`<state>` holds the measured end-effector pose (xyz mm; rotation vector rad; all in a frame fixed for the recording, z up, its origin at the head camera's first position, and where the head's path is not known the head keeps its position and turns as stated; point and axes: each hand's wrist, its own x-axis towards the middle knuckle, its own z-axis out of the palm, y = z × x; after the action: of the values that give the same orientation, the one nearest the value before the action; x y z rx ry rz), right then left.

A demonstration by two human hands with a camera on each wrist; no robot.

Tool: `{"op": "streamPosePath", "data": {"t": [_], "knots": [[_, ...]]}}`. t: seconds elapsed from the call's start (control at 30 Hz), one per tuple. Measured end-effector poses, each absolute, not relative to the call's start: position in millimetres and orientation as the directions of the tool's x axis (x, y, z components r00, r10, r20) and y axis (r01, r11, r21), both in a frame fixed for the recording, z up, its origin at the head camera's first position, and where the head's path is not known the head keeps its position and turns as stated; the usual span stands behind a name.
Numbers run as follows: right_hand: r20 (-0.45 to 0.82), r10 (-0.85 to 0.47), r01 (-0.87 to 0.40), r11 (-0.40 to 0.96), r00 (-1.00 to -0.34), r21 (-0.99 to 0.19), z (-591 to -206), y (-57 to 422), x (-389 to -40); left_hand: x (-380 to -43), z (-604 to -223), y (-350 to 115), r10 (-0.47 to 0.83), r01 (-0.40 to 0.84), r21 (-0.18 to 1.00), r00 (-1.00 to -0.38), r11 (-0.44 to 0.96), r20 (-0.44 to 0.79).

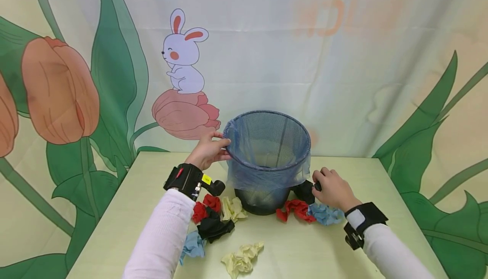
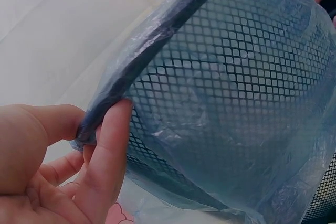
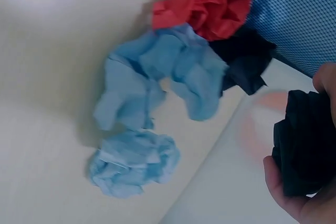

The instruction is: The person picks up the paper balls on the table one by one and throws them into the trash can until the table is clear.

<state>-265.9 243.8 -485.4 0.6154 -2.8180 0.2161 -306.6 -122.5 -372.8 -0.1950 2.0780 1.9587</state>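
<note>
A mesh wastebasket (image 1: pixel 263 200) stands upright on the table, lined with a translucent blue plastic bag (image 1: pixel 263 180) folded over its rim. My left hand (image 1: pixel 209 148) grips the rim on the left side, thumb and fingers pinching bag and edge together, as the left wrist view shows with the mesh wall (image 2: pixel 236 45). Right of the basket, my right hand (image 1: pixel 335 190) holds a crumpled black paper (image 3: pixel 307 140) above the table. Beneath and beside it lie crumpled blue papers (image 3: pixel 131 163), a red paper (image 3: pixel 210 6) and another black paper (image 3: pixel 244 59).
Left of the basket, red (image 1: pixel 212 203), black (image 1: pixel 215 227), blue (image 1: pixel 193 245) and pale yellow (image 1: pixel 233 209) crumpled papers lie close together. Another pale yellow paper (image 1: pixel 242 260) sits nearer the front of the table (image 1: pixel 297 253). A printed curtain (image 1: pixel 343 80) hangs directly behind.
</note>
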Motion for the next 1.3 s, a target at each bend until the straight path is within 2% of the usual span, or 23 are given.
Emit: {"op": "streamPosePath", "data": {"t": [1.3], "knots": [[0.239,-0.341,-0.372,0.923,-0.909,-0.102,-394,236,-307,-308,-375,-123,0.098,-0.283,0.958,-0.953,0.056,-0.287]]}}
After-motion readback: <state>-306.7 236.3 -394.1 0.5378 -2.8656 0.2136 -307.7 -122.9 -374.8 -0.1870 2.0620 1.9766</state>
